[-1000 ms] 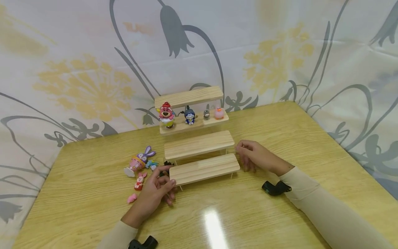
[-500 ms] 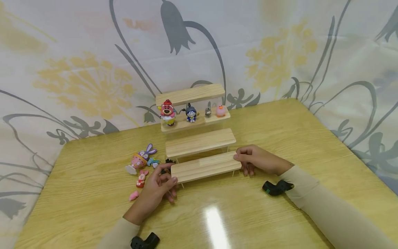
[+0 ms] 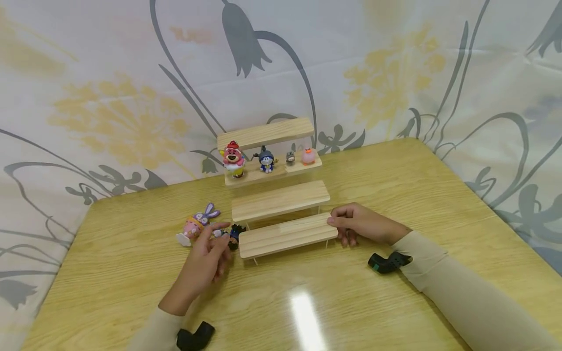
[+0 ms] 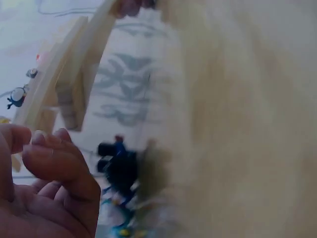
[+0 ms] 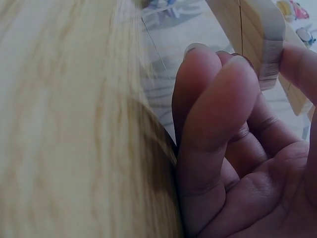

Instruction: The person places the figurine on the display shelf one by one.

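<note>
In the head view a tiered wooden display shelf (image 3: 287, 236) stands on the table, its lowest board nearest me. My right hand (image 3: 362, 224) pinches the right end of that board, thumb on top. In the right wrist view the board's end (image 5: 270, 54) is by the fingers. My left hand (image 3: 199, 265) is off the shelf, left of it, with loosely bent fingers holding nothing. Close to its fingertips lies a dark-haired figurine (image 3: 235, 236), also visible in the left wrist view as a dark figurine (image 4: 121, 171), blurred. Behind the hand lies a purple-eared rabbit figurine (image 3: 197, 224).
On the second-highest board stand a pink bear figurine (image 3: 233, 158), a dark-blue hooded figurine (image 3: 266, 161), a small grey figurine (image 3: 291, 158) and a pink round figurine (image 3: 309, 156). A patterned cloth (image 3: 131, 97) hangs behind the wooden table (image 3: 373, 312).
My left hand has let go of the lowest board's left end and moved left, now covering the small red-and-pink figurine and pink piece. My right hand came onto the board's right end.
</note>
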`<state>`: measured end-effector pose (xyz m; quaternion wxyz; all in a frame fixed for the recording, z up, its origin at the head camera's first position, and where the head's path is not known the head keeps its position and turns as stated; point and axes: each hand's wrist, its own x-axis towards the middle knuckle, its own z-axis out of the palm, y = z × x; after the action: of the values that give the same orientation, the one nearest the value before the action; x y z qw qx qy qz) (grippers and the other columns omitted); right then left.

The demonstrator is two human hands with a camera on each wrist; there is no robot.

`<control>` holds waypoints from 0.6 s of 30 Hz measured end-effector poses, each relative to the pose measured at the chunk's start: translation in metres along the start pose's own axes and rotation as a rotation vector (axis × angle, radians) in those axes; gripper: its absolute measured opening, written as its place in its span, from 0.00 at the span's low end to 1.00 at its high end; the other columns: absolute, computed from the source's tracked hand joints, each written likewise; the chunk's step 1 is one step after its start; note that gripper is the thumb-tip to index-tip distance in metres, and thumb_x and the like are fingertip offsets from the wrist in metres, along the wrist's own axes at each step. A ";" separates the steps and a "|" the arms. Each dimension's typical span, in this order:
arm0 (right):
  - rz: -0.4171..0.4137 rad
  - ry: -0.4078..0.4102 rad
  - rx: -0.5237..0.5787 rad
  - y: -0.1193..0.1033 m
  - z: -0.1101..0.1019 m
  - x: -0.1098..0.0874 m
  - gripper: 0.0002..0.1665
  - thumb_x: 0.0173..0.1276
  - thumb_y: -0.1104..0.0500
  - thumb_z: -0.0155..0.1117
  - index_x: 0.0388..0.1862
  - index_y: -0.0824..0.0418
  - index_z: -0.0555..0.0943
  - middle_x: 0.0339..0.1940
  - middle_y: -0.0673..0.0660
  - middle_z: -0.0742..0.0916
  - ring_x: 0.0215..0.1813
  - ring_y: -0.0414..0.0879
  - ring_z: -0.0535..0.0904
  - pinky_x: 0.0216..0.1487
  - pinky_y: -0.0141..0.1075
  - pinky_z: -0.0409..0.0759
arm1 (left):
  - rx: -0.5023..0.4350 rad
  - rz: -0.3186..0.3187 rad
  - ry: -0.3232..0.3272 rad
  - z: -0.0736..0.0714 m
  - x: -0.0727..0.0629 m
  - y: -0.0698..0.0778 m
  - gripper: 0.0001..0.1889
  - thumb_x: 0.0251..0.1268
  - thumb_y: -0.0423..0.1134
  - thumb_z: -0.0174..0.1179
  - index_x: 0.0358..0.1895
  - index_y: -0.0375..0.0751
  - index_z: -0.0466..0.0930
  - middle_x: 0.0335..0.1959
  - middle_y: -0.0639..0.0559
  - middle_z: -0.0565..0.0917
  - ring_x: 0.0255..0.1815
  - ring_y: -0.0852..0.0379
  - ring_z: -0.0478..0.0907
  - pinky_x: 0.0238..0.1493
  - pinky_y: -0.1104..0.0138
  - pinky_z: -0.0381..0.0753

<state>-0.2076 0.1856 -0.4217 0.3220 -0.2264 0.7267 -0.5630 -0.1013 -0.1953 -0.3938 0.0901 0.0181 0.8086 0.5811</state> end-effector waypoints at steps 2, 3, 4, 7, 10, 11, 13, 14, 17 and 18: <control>-0.003 -0.001 0.002 0.001 0.000 0.000 0.20 0.79 0.49 0.54 0.35 0.64 0.75 0.24 0.56 0.81 0.22 0.43 0.79 0.22 0.34 0.81 | 0.103 0.051 0.084 -0.007 -0.002 0.007 0.20 0.82 0.47 0.45 0.70 0.46 0.65 0.32 0.40 0.78 0.18 0.57 0.72 0.16 0.67 0.73; -0.006 0.000 0.002 0.001 0.000 0.001 0.20 0.79 0.49 0.55 0.35 0.64 0.75 0.23 0.56 0.81 0.22 0.43 0.78 0.22 0.34 0.81 | 0.143 0.076 0.122 -0.010 -0.002 0.010 0.20 0.82 0.46 0.46 0.69 0.46 0.66 0.34 0.39 0.79 0.20 0.55 0.73 0.18 0.66 0.74; -0.008 0.002 0.003 0.002 0.000 0.001 0.20 0.79 0.48 0.55 0.35 0.64 0.75 0.23 0.56 0.81 0.22 0.43 0.78 0.22 0.34 0.81 | 0.181 0.102 0.158 -0.014 -0.002 0.013 0.19 0.82 0.46 0.46 0.68 0.46 0.68 0.36 0.39 0.79 0.23 0.54 0.74 0.19 0.66 0.74; -0.003 0.004 0.010 0.001 0.001 0.000 0.20 0.79 0.48 0.55 0.35 0.63 0.75 0.23 0.55 0.81 0.22 0.43 0.79 0.22 0.34 0.81 | 0.299 0.151 0.261 -0.022 0.001 0.019 0.18 0.80 0.46 0.49 0.65 0.45 0.72 0.42 0.41 0.81 0.32 0.53 0.78 0.27 0.70 0.78; -0.001 0.003 0.014 0.001 0.001 0.000 0.19 0.79 0.48 0.55 0.35 0.63 0.75 0.23 0.55 0.81 0.22 0.43 0.79 0.22 0.34 0.81 | 0.397 0.186 0.342 -0.031 0.007 0.021 0.18 0.79 0.45 0.50 0.64 0.43 0.74 0.46 0.43 0.82 0.41 0.54 0.78 0.37 0.71 0.79; -0.002 0.003 0.015 0.000 0.001 0.000 0.19 0.79 0.48 0.55 0.35 0.63 0.75 0.23 0.55 0.81 0.22 0.43 0.79 0.22 0.34 0.81 | 0.427 0.200 0.364 -0.034 0.009 0.020 0.18 0.79 0.45 0.51 0.64 0.42 0.74 0.48 0.43 0.82 0.46 0.53 0.78 0.43 0.69 0.78; -0.005 0.006 0.014 0.000 0.002 0.000 0.19 0.79 0.49 0.55 0.34 0.63 0.74 0.23 0.56 0.81 0.22 0.43 0.79 0.22 0.34 0.81 | 0.465 0.225 0.393 -0.040 0.014 0.018 0.18 0.78 0.42 0.51 0.64 0.39 0.74 0.52 0.41 0.80 0.53 0.48 0.76 0.52 0.62 0.77; -0.006 0.009 0.013 0.000 0.002 0.000 0.19 0.79 0.49 0.55 0.34 0.63 0.74 0.23 0.56 0.81 0.22 0.43 0.79 0.22 0.34 0.81 | 0.474 0.227 0.400 -0.043 0.016 0.016 0.18 0.78 0.41 0.52 0.64 0.37 0.74 0.54 0.39 0.79 0.55 0.45 0.74 0.55 0.57 0.75; -0.002 0.014 0.008 0.001 0.002 -0.001 0.20 0.79 0.48 0.55 0.34 0.63 0.74 0.23 0.56 0.81 0.21 0.43 0.79 0.22 0.35 0.81 | 0.493 0.206 0.403 -0.052 0.021 0.009 0.20 0.77 0.40 0.52 0.65 0.34 0.72 0.60 0.34 0.75 0.63 0.38 0.69 0.61 0.44 0.70; -0.001 0.015 0.004 0.001 0.002 -0.001 0.19 0.79 0.48 0.55 0.34 0.63 0.74 0.23 0.56 0.81 0.21 0.43 0.79 0.22 0.35 0.81 | 0.497 0.187 0.396 -0.054 0.022 0.007 0.21 0.77 0.40 0.52 0.66 0.34 0.71 0.61 0.33 0.74 0.64 0.36 0.68 0.62 0.42 0.70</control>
<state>-0.2055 0.1852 -0.4228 0.3168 -0.2217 0.7278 -0.5664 -0.1321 -0.2407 -0.3730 -0.1295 0.0004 0.9224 0.3640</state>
